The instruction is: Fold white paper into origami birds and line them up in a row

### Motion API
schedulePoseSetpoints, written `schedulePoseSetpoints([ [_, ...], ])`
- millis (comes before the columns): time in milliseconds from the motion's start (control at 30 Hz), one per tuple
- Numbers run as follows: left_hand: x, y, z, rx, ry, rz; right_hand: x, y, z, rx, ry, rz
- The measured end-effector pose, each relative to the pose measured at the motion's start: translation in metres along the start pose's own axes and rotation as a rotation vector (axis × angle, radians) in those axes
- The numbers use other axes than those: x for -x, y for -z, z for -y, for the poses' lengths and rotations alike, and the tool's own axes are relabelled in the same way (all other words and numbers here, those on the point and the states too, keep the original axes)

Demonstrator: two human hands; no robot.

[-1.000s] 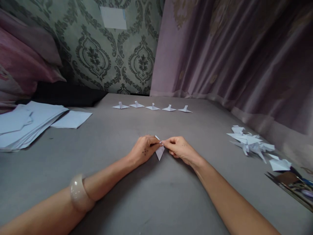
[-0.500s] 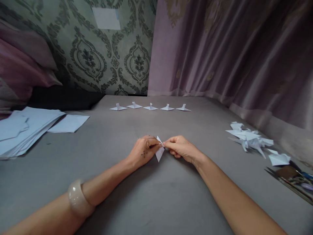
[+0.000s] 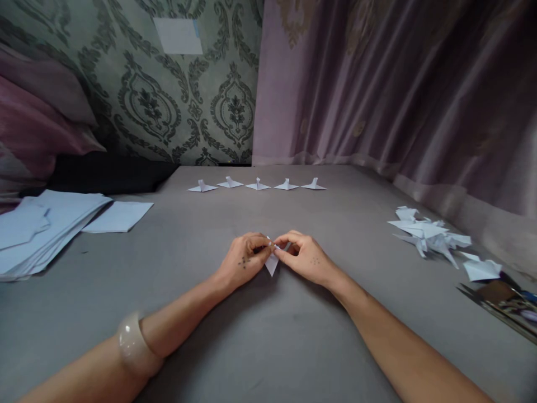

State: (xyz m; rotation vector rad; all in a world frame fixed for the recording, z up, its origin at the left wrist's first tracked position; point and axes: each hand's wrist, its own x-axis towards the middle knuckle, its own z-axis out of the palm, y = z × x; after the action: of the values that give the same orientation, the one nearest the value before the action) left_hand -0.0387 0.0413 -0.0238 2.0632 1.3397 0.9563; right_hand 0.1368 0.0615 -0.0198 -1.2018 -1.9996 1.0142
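Observation:
Between my two hands is a small folded white paper piece point(image 3: 272, 265), its pointed lower end hanging toward me. My left hand point(image 3: 246, 254) pinches it from the left, thumb and fingers closed on its upper part. From the right, my right hand point(image 3: 305, 256) pinches the same piece near its top, fingertips almost meeting those of the left. Fingers cover most of the upper folds. Beyond the hands, a row of several folded paper birds point(image 3: 257, 184) stands across the grey surface point(image 3: 268, 336).
At left lie a stack of white paper sheets point(image 3: 62, 224) and a smaller paper packet point(image 3: 121, 216), near a black cloth point(image 3: 109, 170). On the right are a heap of folded paper figures point(image 3: 432, 235), another folded piece point(image 3: 481, 268) and a tray of small tools point(image 3: 499, 299).
My right hand has turned and shifted slightly left, its fingers now arched over the paper's top. Less of the paper's upper part shows. My left hand stays nearly in place.

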Motion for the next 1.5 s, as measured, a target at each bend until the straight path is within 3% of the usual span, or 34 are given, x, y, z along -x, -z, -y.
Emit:
schedulePoseSetpoints([
  [433, 0.002, 0.0, -0.008, -0.07, -0.019, -0.013, -0.003, 0.002, -0.009, 0.085, 0.154, -0.018],
  [600, 0.002, -0.001, -0.006, -0.146, 0.09, -0.004, -0.006, 0.001, -0.013, 0.138, 0.24, -0.092],
  [767, 0.004, -0.001, -0.003, -0.18, 0.187, 0.007, -0.005, 0.002, -0.012, 0.231, 0.07, -0.285],
  [967, 0.003, 0.004, -0.002, -0.163, 0.158, -0.07, 0.012, 0.004, 0.007, 0.435, -0.145, -0.131],
  [1100, -0.002, 0.009, 0.012, -0.234, -0.013, -0.078, 0.022, 0.002, 0.02, 0.482, -0.129, -0.023],
  [1233, -0.002, 0.007, 0.023, -0.292, -0.11, 0.017, 0.025, 0.002, 0.018, 0.503, -0.093, 0.017],
  [1500, 0.004, 0.004, 0.011, -0.301, -0.054, 0.016, 0.018, 0.008, 0.008, 0.62, -0.104, -0.061],
])
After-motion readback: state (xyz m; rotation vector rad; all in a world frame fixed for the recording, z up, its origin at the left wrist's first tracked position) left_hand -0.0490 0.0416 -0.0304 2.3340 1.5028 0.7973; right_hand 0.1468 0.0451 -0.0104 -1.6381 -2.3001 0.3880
